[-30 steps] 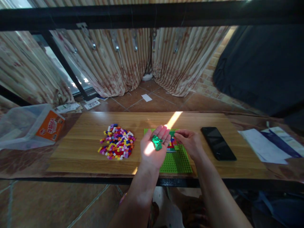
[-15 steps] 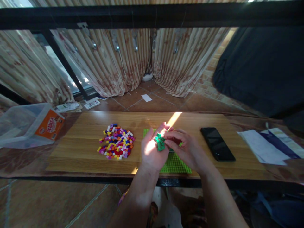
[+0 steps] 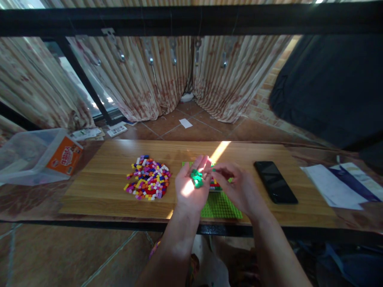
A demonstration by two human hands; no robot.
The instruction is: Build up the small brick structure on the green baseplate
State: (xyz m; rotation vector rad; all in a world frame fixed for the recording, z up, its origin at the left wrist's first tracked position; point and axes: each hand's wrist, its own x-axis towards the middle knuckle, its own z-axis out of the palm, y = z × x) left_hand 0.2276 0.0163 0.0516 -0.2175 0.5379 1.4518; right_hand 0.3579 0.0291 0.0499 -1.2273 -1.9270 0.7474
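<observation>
My left hand (image 3: 191, 193) is palm up over the baseplate, cupped under a small heap of green toy bricks (image 3: 196, 178). Sunlight falls across this palm. Just to its right, my right hand (image 3: 237, 187) has thumb and fingers pinched together on a small green brick (image 3: 213, 170), which is mostly hidden by the fingertips. Beneath both hands lies a lime-green studded baseplate (image 3: 223, 207). Partly covered by the hands, a low build of coloured bricks (image 3: 214, 185) with red, yellow and white parts stands on it.
Left on the wooden board (image 3: 98, 175) is a spread pile of mixed loose bricks (image 3: 149, 179). A black phone (image 3: 275, 181) lies to the right, with papers (image 3: 332, 187) beyond it. At far left, a clear plastic tub (image 3: 32, 155) with an orange label rests on its side.
My right fingers have drawn away from the heap in my left palm, a green brick between them. The left hand has shifted slightly left, uncovering part of the brick build.
</observation>
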